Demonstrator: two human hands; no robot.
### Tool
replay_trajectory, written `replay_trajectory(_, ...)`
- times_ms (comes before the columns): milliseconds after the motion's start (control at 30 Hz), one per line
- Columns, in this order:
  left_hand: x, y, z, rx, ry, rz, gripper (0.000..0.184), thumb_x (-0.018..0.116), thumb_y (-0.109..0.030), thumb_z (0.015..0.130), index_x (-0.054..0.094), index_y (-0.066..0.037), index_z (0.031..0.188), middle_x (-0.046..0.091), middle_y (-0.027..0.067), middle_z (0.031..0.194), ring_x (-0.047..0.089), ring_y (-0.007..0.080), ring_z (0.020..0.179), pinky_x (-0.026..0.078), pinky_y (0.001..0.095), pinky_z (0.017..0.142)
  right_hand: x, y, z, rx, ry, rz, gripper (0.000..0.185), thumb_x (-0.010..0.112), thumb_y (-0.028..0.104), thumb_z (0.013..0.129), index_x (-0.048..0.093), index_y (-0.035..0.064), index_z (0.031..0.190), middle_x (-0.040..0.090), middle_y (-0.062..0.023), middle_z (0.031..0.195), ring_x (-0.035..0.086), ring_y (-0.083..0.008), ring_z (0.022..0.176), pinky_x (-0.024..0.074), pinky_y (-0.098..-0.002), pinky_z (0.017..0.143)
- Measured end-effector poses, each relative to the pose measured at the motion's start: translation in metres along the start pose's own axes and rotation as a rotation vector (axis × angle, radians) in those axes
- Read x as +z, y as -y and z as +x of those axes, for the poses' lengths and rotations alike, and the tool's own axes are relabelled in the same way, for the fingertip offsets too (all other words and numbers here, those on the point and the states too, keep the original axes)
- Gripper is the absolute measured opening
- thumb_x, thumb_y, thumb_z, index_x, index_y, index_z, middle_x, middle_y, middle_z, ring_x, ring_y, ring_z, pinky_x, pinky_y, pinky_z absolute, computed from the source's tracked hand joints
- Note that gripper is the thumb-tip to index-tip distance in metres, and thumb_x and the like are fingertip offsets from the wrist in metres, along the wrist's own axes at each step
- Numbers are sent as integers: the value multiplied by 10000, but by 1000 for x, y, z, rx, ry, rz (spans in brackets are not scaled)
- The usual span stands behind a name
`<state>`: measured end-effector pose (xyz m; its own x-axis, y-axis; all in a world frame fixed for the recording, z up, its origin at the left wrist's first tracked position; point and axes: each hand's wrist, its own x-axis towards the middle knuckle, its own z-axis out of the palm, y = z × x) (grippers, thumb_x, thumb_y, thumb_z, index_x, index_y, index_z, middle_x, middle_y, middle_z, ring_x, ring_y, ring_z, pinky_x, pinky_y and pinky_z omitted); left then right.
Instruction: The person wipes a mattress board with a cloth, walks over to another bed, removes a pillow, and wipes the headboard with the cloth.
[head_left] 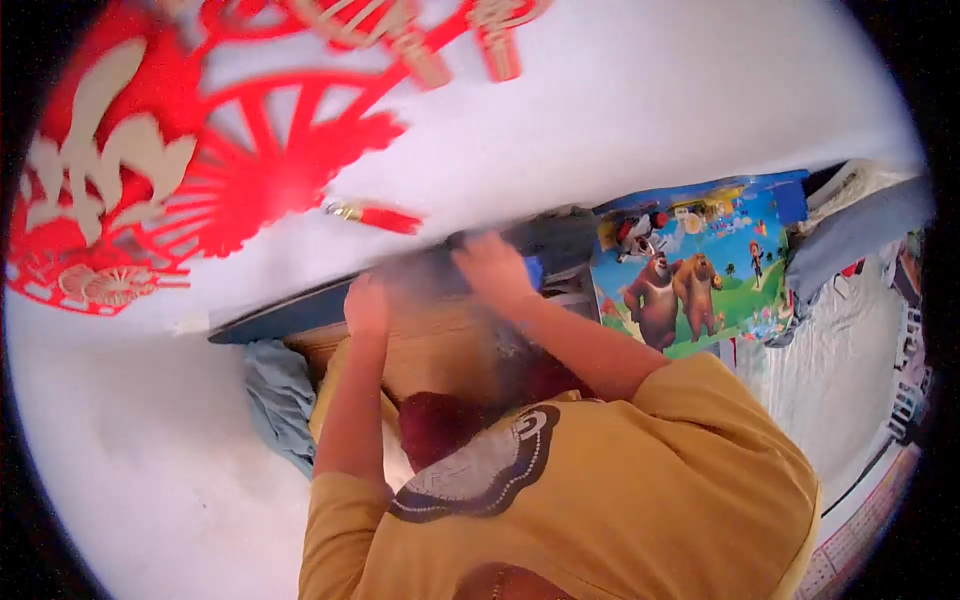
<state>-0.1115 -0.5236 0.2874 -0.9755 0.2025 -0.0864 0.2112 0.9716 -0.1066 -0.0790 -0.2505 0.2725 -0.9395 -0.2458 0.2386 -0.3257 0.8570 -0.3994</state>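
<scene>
A dark grey, motion-blurred thing that looks like cloth [428, 278] stretches between my two hands. At its left end my left hand [367, 303] is closed, its fingers partly smeared. My right hand [489, 266] is closed at the other end, higher up, with dark material at its fingertips. Below the cloth lies a brown cardboard surface [430, 350]. A long dark ledge [290, 312] runs along the wall behind my hands. Something small and bright blue [535, 270] shows beside my right wrist.
Red paper-cut decorations [265, 175] with a red tassel [388, 219] hang on the white wall [640, 90]. A colourful cartoon-bear picture [695, 265] stands right of my right arm. A grey-blue cloth [275, 395] hangs at left. Silvery plastic sheeting [825, 345] lies at far right.
</scene>
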Motion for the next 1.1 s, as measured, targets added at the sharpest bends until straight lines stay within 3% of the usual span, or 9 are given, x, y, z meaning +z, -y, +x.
replay_trajectory(133,0,-5,8,41,29,87,272,762,-305,845,745,-35,824,683,179,902,691,373,860,572,475,750,-31,-33,-18,58,-11,57,255,616,148,854,714,125,1089,642,-84,1076,608,-296,1063,574,-417,814)
replay_trajectory(233,4,-2,19,96,32,102,272,766,-303,834,745,-33,801,685,175,865,693,373,842,573,477,739,-50,-87,-49,197,-90,24,470,730,80,724,709,155,1187,648,-90,1216,593,-321,1106,547,-441,901)
replay_trajectory(300,8,4,21,122,30,107,272,766,-300,830,745,-31,799,686,175,855,694,370,847,575,473,739,-73,-103,-60,339,-169,59,525,644,-39,709,691,142,1200,631,-88,1227,581,-353,1083,531,-440,908)
replay_trajectory(367,14,9,21,153,22,137,266,769,-295,825,745,-31,796,686,179,859,695,367,843,575,470,736,-73,-104,-64,382,-241,52,497,631,-26,723,687,128,1193,627,-89,1222,579,-364,1066,531,-445,895)
replay_trajectory(500,10,5,21,142,8,154,251,779,-287,813,740,-40,798,687,174,861,694,360,832,575,462,721,-28,-62,-42,395,-130,40,427,612,46,767,674,117,1183,619,-101,1233,585,-347,1061,551,-431,894)
replay_trajectory(600,-3,-6,19,162,2,223,251,786,-282,809,721,-40,803,682,167,865,690,354,831,567,467,701,-2,-22,-19,235,-86,110,181,604,152,862,686,89,1011,633,-100,1114,601,-310,1063,576,-439,791)
replay_trajectory(700,-3,0,16,225,-54,176,273,790,-288,812,696,-33,782,675,158,862,687,359,812,562,463,678,-11,-35,-29,259,-160,189,319,659,118,780,707,125,1095,652,-81,1122,607,-307,1084,573,-456,831)
replay_trajectory(833,11,10,6,308,-192,151,242,793,-260,811,655,-63,829,621,101,919,639,312,882,542,422,741,-44,-84,-65,512,-349,-28,516,714,36,647,713,162,1148,676,-81,1248,625,-322,1121,552,-423,930)
replay_trajectory(1100,42,35,-7,336,-462,-268,227,783,-200,855,632,-34,893,594,135,952,581,371,903,493,459,787,-23,-62,-61,537,-501,-184,428,766,82,688,719,155,1108,697,-72,1195,641,-335,1105,530,-428,949)
